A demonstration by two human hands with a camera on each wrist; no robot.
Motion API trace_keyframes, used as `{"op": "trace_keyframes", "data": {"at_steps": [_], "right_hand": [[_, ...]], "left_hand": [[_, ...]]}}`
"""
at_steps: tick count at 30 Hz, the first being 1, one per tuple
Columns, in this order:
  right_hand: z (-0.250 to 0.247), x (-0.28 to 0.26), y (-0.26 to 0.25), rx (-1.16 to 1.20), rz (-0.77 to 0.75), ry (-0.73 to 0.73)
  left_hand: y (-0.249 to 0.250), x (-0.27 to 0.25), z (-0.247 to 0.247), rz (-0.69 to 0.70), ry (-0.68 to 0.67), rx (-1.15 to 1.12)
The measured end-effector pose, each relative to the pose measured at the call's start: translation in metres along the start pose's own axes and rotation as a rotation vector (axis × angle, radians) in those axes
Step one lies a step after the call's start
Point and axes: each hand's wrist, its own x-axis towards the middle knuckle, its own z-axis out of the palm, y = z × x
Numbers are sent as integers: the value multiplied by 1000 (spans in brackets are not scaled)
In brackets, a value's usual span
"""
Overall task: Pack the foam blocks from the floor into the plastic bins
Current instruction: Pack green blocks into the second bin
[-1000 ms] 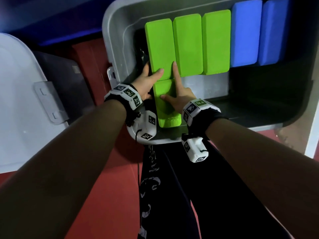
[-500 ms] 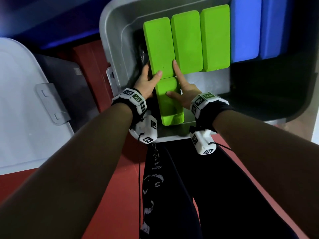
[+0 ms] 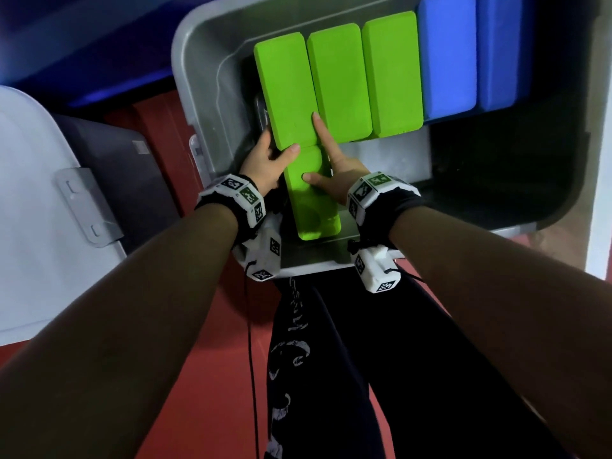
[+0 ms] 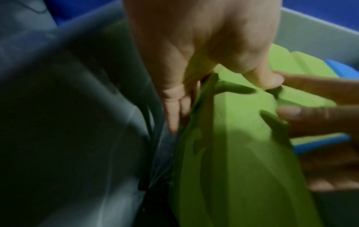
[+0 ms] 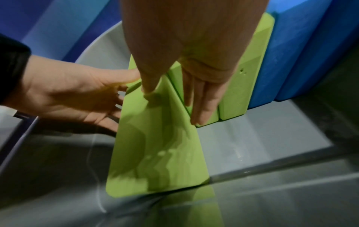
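A grey plastic bin (image 3: 181, 71) holds three green foam blocks (image 3: 337, 81) standing in a row, with two blue blocks (image 3: 447, 58) to their right. A fourth green block (image 3: 314, 210) lies sloped at the bin's near left, against the first standing one. My left hand (image 3: 265, 164) grips its left edge, fingers down between the block (image 4: 242, 153) and the bin wall (image 4: 77, 107), thumb on top. My right hand (image 3: 331, 180) presses its thumb on the block's face (image 5: 155, 153). Its straight fingers lie along the neighbouring block.
The bin's right half (image 3: 496, 180) shows a bare, dark bottom. A white lid (image 3: 33, 193) with a latch lies to the left beside a dark bin (image 3: 109, 160). Red floor (image 3: 205, 359) and my black trousers (image 3: 331, 376) are below.
Both hands stay on the near green block in the same hold. Only the view has shifted a little.
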Motion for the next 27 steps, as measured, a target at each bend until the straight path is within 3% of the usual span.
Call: {"op": "trace_keyframes", "data": {"at_steps": [2, 6, 8, 11, 14, 16, 20, 27], "right_hand": [[-4, -7, 2, -11, -6, 20], [-21, -37, 23, -34, 6, 180], [-33, -52, 39, -8, 75, 273], [-56, -67, 63, 80, 285, 432], [-82, -70, 80, 347, 523, 544], [-97, -63, 92, 563, 630, 599], [-124, -43, 113, 982, 660, 625], [-146, -5, 126, 1325, 558, 551]], "left_hand": [[7, -3, 2, 4, 35, 37], [29, -14, 15, 161, 365, 313], [46, -24, 25, 222, 426, 514], [69, -25, 47, 414, 323, 829], [87, -19, 76, 559, 138, 1105], [94, -16, 97, 629, 86, 1308], [104, 9, 129, 641, 139, 1480], [118, 45, 134, 710, 300, 1439]]}}
